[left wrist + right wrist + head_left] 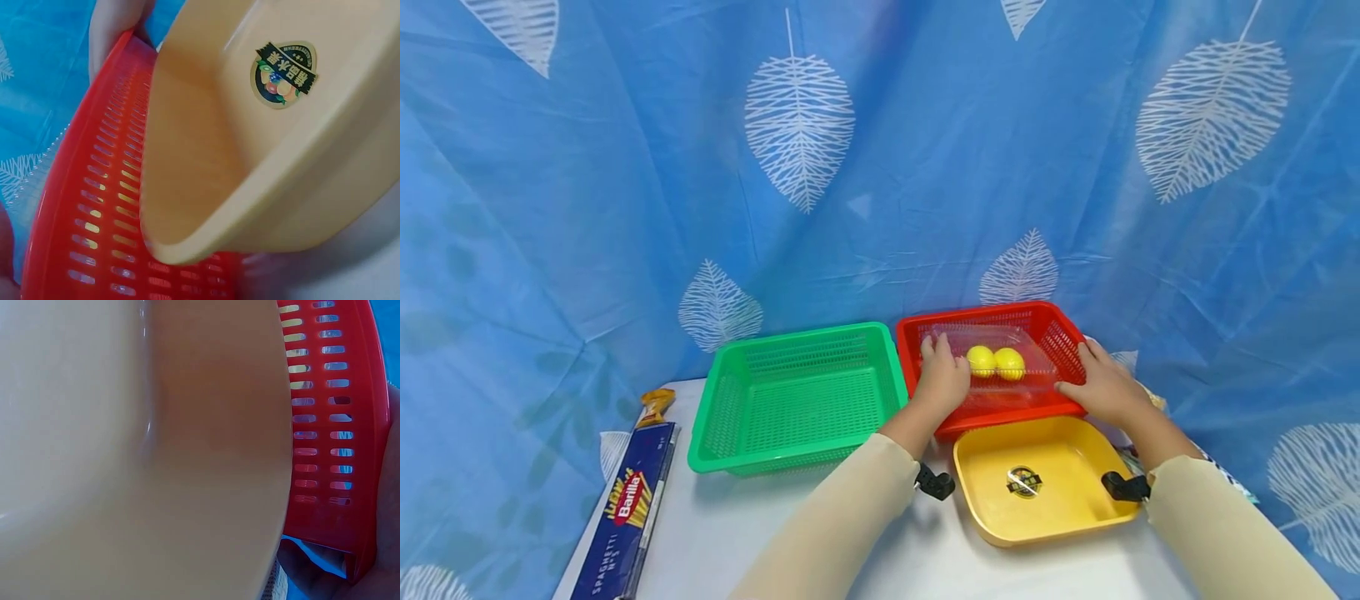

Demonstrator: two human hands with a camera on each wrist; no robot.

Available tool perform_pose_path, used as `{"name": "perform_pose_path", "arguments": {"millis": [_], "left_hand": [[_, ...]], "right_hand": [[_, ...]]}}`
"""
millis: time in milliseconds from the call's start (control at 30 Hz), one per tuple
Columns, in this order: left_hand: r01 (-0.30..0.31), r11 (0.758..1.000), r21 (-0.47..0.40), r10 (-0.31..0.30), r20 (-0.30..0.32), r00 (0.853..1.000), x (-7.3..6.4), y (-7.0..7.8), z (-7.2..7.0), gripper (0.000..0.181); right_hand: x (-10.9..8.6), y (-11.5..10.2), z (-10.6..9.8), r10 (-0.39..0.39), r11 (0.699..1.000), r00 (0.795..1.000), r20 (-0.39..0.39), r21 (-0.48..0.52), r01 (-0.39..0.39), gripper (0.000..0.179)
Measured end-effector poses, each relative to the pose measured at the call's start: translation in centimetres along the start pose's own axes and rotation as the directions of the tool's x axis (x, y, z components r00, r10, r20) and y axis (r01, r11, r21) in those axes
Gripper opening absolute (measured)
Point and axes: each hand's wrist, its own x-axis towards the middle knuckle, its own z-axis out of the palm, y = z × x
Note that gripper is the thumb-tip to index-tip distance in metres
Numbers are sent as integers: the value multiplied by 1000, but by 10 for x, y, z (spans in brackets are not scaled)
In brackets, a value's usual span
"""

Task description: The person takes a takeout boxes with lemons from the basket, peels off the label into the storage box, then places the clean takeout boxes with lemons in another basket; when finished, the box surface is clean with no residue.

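A red slotted basket [992, 412] stands at the back right, and a clear plastic box [1039, 364] with two yellow balls [1009, 364] lies in it. My left hand [942, 379] reaches over the basket's left end, fingers spread at the box's left end; only a blurred edge of it shows in the left wrist view. At the right end, my right hand [1108, 387] grips the basket by its corner, thumb toward the inside. A yellow basin [1067, 479] with a fruit label [284, 75] sits directly in front, its rim overlapping the red basket in both wrist views.
A green slotted basket [808, 454] stands left of the red one. At the table's left edge lies a blue spaghetti box [625, 508], with an orange-brown packet [656, 406] behind it. More packages lie partly hidden beneath my right forearm. A blue leaf-patterned curtain [910, 167] hangs behind.
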Motion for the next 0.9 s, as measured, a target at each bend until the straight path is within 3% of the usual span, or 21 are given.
{"name": "perform_pose_path", "arguments": {"millis": [167,400,700,900], "left_hand": [[-14,997,76,11,43,999,5,0,7,72],[60,994,96,-71,114,991,7,-2,12,79],[96,992,86,-108,152,983,5,-5,9,87],[93,995,46,-99,171,980,3,-5,10,87]], "right_hand": [[0,1,0,5,1000,1000,-4,2,-5,120],[-2,-1,1,8,1000,1000,4,18,-8,118],[-2,-5,3,4,1000,1000,-2,21,-4,118],[-3,-4,2,7,1000,1000,0,8,-7,118]]}}
